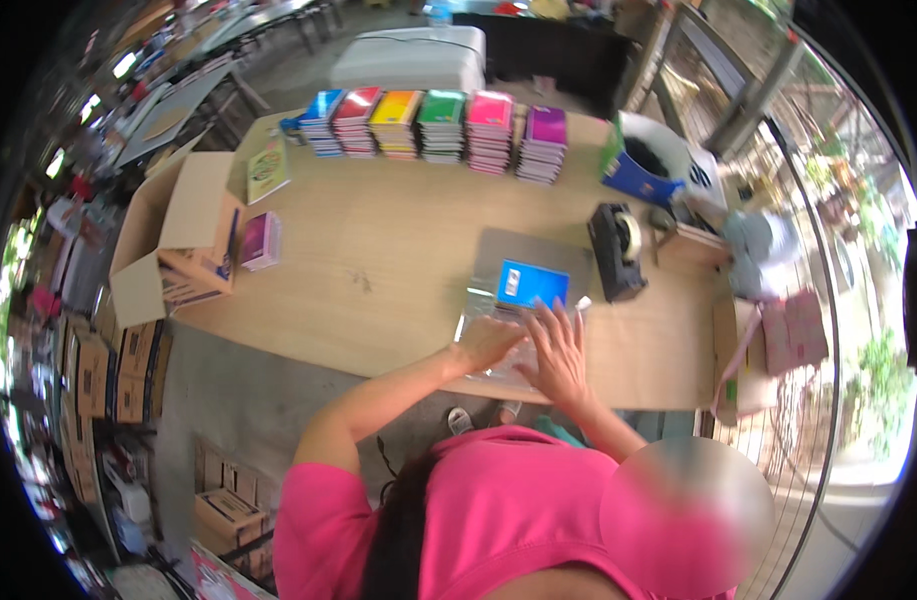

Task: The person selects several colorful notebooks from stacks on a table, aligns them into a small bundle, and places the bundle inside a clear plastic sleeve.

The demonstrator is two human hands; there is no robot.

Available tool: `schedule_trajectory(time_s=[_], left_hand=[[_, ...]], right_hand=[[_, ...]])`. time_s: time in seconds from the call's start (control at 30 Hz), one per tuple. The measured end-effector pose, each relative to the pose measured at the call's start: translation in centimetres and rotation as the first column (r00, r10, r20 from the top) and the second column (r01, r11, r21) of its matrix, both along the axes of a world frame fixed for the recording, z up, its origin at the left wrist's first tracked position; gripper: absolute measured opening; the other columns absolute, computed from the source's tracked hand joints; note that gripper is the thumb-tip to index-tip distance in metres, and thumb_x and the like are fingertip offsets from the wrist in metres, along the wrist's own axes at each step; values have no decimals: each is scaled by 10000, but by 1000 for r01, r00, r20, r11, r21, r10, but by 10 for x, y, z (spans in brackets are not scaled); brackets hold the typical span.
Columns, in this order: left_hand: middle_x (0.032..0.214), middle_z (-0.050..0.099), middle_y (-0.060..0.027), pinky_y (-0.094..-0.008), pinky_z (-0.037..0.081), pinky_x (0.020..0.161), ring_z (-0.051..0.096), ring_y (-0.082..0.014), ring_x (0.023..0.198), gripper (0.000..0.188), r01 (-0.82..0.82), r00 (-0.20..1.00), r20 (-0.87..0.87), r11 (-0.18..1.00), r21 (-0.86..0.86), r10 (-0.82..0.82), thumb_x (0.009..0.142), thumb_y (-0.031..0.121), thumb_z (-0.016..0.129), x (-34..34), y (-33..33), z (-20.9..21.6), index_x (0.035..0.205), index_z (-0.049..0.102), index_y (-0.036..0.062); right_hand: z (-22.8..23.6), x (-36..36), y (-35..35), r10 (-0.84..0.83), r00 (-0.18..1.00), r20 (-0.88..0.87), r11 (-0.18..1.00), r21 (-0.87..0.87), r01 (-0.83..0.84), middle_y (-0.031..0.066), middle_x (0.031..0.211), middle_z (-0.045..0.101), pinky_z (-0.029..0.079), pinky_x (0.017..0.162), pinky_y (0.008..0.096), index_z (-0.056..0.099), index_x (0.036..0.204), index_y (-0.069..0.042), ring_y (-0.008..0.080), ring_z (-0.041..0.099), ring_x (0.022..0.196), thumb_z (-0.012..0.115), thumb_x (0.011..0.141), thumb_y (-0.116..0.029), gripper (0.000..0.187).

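Note:
A blue notebook or small stack of notebooks [531, 283] lies on a grey board [526, 244] on the table, just beyond my hands. Clear plastic, apparently a bag [475, 312], spreads around its near end and under both hands. My left hand [490, 343] has its fingers curled together at the plastic; the fingertips are partly hidden. Held flat with fingers stretched out, my right hand [556, 352] rests over the plastic, its fingertips at the notebook's near edge. The thumb of the right hand points toward the left hand.
Stacks of notebooks in several colours, such as green [443, 128], line the table's far edge. At left are an open cardboard box [193, 225] and a purple stack [261, 241]. A black tape dispenser [616, 255] and a blue-white box [643, 165] stand at right.

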State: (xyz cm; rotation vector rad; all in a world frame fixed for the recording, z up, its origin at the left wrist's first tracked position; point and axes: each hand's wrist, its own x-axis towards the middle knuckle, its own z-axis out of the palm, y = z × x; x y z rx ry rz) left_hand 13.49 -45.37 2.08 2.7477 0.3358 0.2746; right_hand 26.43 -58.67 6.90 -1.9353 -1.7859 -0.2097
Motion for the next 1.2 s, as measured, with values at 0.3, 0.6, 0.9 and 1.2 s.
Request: schedule_trajectory(time_s=[0.3,0.6,0.9,1.2], left_hand=[[945,693,-51,-413,529,793,686,-266,858,231,-320,926,222,947,39,304,856,148,641,12,63,28,1086,655,139],[1466,335,-243,-578,310,1102,353,-456,1343,714,-248,965,103,966,67,241,830,423,728,49,-14,-26,1464,470,219],[1530,257,-262,-618,260,1129,257,-502,1408,795,-272,962,4,962,23,272,832,459,724,61,-12,-31,1526,358,333],[1569,211,-258,-653,260,1117,209,-509,1442,836,-339,940,-48,941,-11,338,820,451,742,44,-33,-31,1538,324,358]], right_hand=[[-36,128,50,-51,947,-318,977,-212,-19,58,759,721,557,802,416,750,783,-86,230,696,706,776,729,-167,101],[-57,196,112,-173,665,-726,863,-437,-253,106,650,700,530,570,295,739,812,17,159,681,589,767,713,-68,133],[-104,188,194,-94,909,-405,792,-584,-178,163,879,732,566,725,405,757,960,-40,337,705,797,576,894,-576,570],[-92,169,206,-234,812,-535,469,-794,-388,148,954,736,579,732,426,780,1019,-72,299,703,858,289,889,-830,913]])
